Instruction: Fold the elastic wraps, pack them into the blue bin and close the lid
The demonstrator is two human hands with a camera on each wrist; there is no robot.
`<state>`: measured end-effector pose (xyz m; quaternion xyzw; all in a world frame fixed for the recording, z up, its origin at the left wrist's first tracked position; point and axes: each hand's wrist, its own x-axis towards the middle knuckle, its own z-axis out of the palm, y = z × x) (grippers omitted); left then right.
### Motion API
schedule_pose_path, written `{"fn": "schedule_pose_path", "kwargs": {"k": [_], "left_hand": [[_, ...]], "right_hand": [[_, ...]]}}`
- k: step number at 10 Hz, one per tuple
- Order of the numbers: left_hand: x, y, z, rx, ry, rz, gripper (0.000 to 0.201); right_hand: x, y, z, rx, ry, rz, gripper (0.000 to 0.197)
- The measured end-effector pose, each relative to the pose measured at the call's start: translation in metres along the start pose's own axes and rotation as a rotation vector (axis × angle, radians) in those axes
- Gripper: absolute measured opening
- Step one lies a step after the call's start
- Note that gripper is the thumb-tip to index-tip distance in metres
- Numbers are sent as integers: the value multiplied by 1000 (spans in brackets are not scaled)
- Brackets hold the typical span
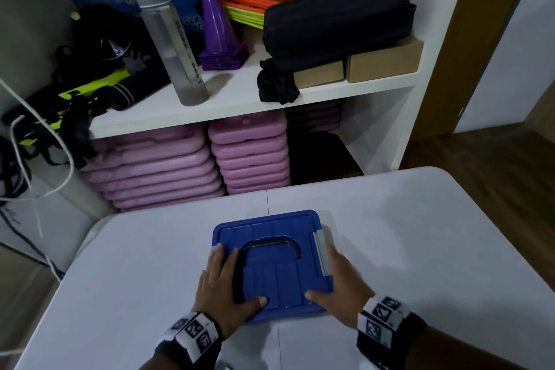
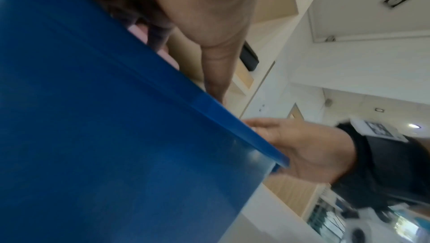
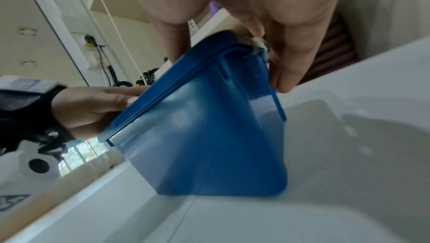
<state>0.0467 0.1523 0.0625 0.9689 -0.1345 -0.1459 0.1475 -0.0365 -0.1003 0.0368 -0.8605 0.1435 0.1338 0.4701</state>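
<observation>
The blue bin [image 1: 279,267] stands on the white table [image 1: 420,234] with its lid on and its black handle [image 1: 270,242] lying flat. No elastic wraps show; the lid hides the inside. My left hand [image 1: 222,276] lies flat on the lid's left side, fingertips by the left grey latch [image 1: 213,248], thumb on the lid. My right hand [image 1: 342,282] rests its thumb on the lid's near right corner. Its straight fingers [image 3: 288,63] reach down the right wall beside the grey latch [image 1: 322,252]. The left wrist view shows the bin wall [image 2: 116,136] close up.
Beyond the table a white shelf carries a clear bottle [image 1: 168,39], purple cones [image 1: 220,30], a black case [image 1: 336,21] and cardboard boxes [image 1: 384,61]. Pink pads [image 1: 186,165] are stacked underneath. A wooden door [image 1: 486,39] is at the right.
</observation>
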Motion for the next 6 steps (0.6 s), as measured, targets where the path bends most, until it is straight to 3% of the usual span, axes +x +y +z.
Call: {"fn": "schedule_pose_path", "kwargs": {"k": [1,2,3,5,6], "left_hand": [[-14,-21,-3,-134,20,-80,141],[-26,-33,2,-179,-52,-43,154],[-27,-33,5,-215,-66,-2,154],[-16,-20,2,-232,-73,-4,152],[-18,-34,13,-341,-53,30,142]], "right_hand": [[-5,12,-1,28,-55,-2,110],[-3,13,-3,61,-99,-27,120],[1,13,-5,46,-111,-56,135],[19,28,-9,-17,-89,-11,135],[17,25,-16,106,-118,10,134]]}}
